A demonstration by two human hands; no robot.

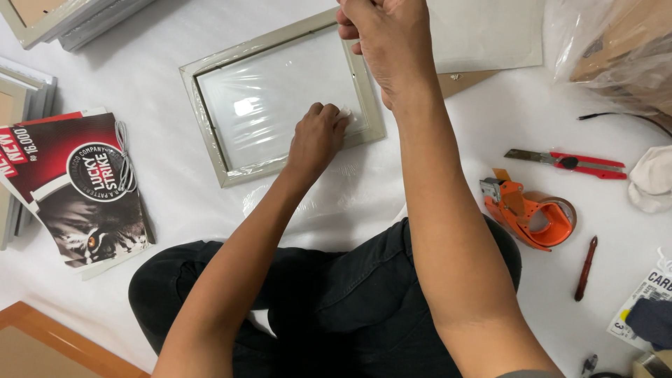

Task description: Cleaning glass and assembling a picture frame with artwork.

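1. Grey picture frame (280, 98) lies flat on the white floor sheet (490, 126), toward its far edge, in front of the seated person.
2. Left hand (316, 140) is curled shut, pressing a small white wad (344, 112) onto the glazing at the frame's near-right corner. Looks like wiping or pressing down film.
3. Right hand (385, 42) is raised over the frame's right rail, fingers pinched closed. What it pinches I cannot tell; possibly clear film.
4. Progress, my read: pane sits in the frame, shiny and crinkled like protective film. No backing board fitted yet, so cleaning or peeling is mid-way and closing up remains.
5. Right edge of the sheet: orange tape dispenser (535, 210), red utility knife (570, 162), dark red pen (585, 267), white rag (652, 178), plastic-wrapped bundle (616, 49) in the far-right corner.
6. Left edge: red-and-black printed poster (77, 189), stacked grey frames (63, 17) at the far-left corner.
7. Bare wood floor (42, 343) shows at the near-left corner.
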